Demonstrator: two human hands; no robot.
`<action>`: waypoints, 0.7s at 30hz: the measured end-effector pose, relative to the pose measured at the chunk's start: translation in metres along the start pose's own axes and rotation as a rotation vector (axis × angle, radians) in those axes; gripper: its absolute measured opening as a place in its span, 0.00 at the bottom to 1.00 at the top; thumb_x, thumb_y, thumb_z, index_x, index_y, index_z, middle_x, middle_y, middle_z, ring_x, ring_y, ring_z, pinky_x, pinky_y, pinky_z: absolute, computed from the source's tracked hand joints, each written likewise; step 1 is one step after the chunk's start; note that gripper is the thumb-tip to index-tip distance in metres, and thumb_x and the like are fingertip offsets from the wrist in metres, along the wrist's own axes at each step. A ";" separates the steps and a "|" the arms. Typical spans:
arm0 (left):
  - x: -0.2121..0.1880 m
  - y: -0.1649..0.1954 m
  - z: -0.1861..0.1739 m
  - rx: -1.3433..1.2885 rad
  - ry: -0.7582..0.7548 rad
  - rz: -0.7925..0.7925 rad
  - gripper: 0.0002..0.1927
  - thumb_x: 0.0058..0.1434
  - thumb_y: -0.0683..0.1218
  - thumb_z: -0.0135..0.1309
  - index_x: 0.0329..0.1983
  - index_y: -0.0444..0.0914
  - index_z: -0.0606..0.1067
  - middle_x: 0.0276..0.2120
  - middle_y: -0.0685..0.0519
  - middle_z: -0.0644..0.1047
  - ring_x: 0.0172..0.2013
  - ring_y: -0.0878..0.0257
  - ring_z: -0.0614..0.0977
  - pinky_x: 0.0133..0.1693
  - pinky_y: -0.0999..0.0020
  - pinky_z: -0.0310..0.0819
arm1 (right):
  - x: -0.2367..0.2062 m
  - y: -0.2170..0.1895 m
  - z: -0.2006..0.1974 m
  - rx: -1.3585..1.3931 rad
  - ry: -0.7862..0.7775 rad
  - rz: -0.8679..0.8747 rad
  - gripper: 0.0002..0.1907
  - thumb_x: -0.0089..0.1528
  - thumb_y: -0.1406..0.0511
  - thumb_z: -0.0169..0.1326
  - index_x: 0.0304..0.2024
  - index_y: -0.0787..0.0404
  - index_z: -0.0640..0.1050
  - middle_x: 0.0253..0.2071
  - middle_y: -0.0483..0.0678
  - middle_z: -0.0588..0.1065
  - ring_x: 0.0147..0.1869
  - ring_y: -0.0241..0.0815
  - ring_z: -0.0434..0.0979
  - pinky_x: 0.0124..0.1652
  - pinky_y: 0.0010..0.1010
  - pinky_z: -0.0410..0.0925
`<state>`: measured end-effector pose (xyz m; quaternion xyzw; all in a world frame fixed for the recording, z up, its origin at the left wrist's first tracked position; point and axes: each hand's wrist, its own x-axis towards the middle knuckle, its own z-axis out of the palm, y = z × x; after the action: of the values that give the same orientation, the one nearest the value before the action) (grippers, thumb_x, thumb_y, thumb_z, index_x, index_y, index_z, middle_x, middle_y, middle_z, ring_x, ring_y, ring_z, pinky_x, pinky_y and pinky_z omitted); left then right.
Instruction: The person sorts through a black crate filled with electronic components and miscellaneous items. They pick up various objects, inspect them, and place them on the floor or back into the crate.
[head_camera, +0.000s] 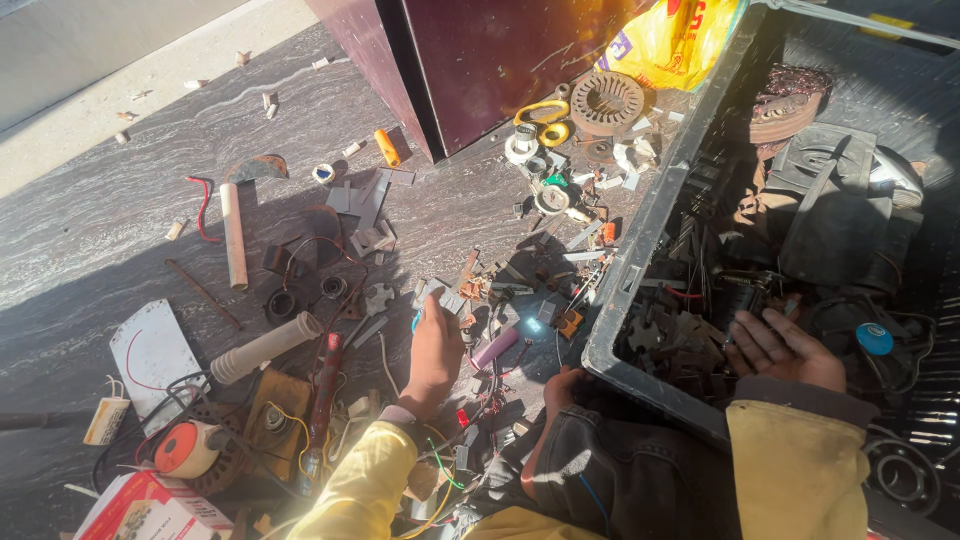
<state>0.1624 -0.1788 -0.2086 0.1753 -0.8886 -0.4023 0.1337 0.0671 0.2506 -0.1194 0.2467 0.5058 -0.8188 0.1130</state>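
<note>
- While the left hand reaches out over the littered floor, its fingers curl down around a small grey metal piece; I'd call that a loose pinch, though the fingertips are hidden under the part.
- That piece lies on the dark stone floor at about 12 o'clock from the hand, touching the fingers, with a pink tube just beside at 3 o'clock.
- Its long axis seems to run from 10 to 4 o'clock; which end leads, I cannot tell.
- To lift it cleanly, I'd say grip across the short sides and rise straight up, clear of the wires nearby.
- The right hand rests palm-up and slack, gripping nothing, inside the black crate among dark scrap.
</note>
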 end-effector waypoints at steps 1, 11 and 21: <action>-0.005 -0.003 0.004 0.041 -0.045 -0.012 0.29 0.61 0.40 0.54 0.65 0.36 0.62 0.36 0.42 0.78 0.39 0.44 0.79 0.42 0.48 0.73 | 0.001 0.000 -0.001 0.001 -0.002 0.001 0.25 0.70 0.59 0.43 0.69 0.60 0.64 0.66 0.54 0.70 0.72 0.48 0.68 0.67 0.43 0.63; -0.045 0.013 0.028 0.187 -0.244 0.044 0.34 0.65 0.40 0.53 0.73 0.40 0.56 0.48 0.36 0.79 0.46 0.37 0.81 0.46 0.46 0.76 | 0.010 0.000 -0.008 0.006 -0.012 0.013 0.22 0.70 0.60 0.46 0.65 0.57 0.67 0.63 0.53 0.73 0.70 0.48 0.70 0.66 0.45 0.65; 0.005 -0.020 -0.020 -0.410 0.206 -0.294 0.28 0.68 0.39 0.53 0.69 0.39 0.59 0.45 0.43 0.81 0.43 0.60 0.81 0.46 0.65 0.74 | 0.004 -0.003 -0.001 -0.017 -0.004 0.007 0.25 0.70 0.59 0.44 0.68 0.58 0.65 0.65 0.52 0.71 0.72 0.47 0.69 0.66 0.44 0.64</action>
<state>0.1693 -0.2063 -0.2104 0.3119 -0.7353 -0.5688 0.1962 0.0625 0.2533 -0.1197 0.2459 0.5120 -0.8144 0.1187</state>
